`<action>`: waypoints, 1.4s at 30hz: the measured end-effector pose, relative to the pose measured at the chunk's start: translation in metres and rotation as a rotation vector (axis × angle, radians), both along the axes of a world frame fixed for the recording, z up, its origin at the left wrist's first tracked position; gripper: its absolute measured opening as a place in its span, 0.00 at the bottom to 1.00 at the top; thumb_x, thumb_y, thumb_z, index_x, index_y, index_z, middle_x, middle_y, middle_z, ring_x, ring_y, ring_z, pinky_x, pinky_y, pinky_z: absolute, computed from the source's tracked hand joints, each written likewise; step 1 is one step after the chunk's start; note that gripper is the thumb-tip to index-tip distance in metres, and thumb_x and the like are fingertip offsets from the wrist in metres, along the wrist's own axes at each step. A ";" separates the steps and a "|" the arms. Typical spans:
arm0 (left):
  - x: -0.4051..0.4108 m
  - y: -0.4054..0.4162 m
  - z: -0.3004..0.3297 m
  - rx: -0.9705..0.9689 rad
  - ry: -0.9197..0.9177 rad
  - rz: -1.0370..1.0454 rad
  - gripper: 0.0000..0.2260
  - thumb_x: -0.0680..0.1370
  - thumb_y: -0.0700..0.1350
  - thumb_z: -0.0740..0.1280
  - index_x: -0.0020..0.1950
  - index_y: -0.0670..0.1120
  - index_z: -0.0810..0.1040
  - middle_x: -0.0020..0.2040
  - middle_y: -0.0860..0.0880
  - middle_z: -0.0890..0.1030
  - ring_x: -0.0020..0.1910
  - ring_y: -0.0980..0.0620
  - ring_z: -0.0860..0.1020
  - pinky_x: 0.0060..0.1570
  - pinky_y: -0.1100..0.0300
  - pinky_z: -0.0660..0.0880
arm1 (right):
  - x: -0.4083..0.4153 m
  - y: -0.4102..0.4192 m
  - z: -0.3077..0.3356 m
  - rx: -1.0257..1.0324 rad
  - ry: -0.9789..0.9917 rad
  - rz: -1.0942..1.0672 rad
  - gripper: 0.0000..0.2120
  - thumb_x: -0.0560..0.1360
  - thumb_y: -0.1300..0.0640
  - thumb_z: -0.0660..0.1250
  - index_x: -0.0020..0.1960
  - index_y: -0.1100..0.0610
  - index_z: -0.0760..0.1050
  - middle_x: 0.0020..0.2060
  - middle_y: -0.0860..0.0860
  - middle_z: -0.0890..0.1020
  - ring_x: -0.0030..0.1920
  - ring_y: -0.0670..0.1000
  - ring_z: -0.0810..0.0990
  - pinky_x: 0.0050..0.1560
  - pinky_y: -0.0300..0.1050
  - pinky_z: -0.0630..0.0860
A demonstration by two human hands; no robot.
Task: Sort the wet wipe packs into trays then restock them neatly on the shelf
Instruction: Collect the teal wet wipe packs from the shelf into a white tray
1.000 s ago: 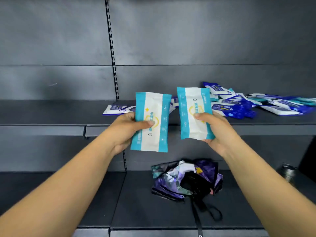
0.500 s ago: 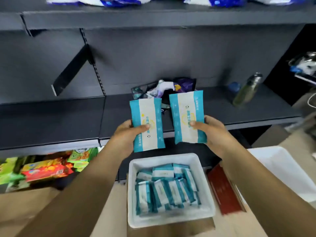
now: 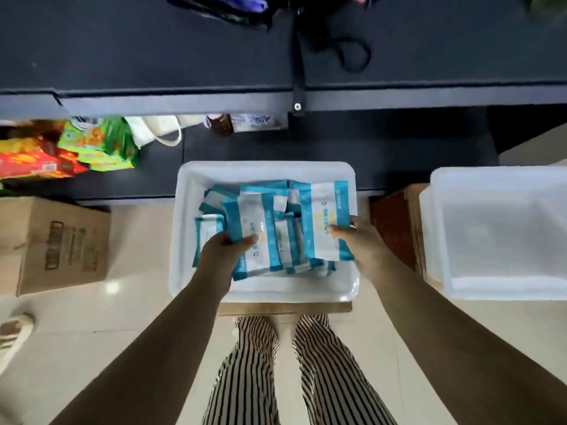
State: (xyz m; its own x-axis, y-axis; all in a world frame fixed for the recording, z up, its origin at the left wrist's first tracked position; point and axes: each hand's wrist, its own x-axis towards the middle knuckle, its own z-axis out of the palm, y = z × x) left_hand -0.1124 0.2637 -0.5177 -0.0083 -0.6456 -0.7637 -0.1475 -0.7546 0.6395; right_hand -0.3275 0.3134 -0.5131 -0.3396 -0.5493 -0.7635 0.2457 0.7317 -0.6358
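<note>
Each hand, left hand [image 3: 227,251] and right hand [image 3: 357,240], pinches one teal wet wipe pack [image 3: 254,237] near its lower edge (probably light, soft, slippery film), above the white tray [image 3: 184,228].

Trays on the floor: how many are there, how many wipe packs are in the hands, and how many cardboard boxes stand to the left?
White trays: 2, one with teal packs, one bare
Hand-held teal wipe packs: 2, left hand's, right hand's
Cardboard boxes at left: 1
Total: 5
</note>
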 end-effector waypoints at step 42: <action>-0.012 -0.137 0.354 -1.157 -0.545 -0.934 0.11 0.76 0.49 0.67 0.56 0.47 0.79 0.47 0.53 0.80 0.51 0.54 0.78 0.49 0.68 0.68 | 0.010 -0.121 0.362 -0.574 0.940 0.862 0.09 0.73 0.57 0.69 0.53 0.57 0.78 0.42 0.47 0.77 0.39 0.40 0.75 0.46 0.32 0.70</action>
State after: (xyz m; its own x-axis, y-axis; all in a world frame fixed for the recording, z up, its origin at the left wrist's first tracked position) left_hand -0.1249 0.1267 -0.1640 -0.6202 -0.7810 0.0733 -0.6559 0.5676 0.4976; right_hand -0.3170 0.1921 -0.1513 0.0076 -0.9991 -0.0417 -0.8231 0.0174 -0.5676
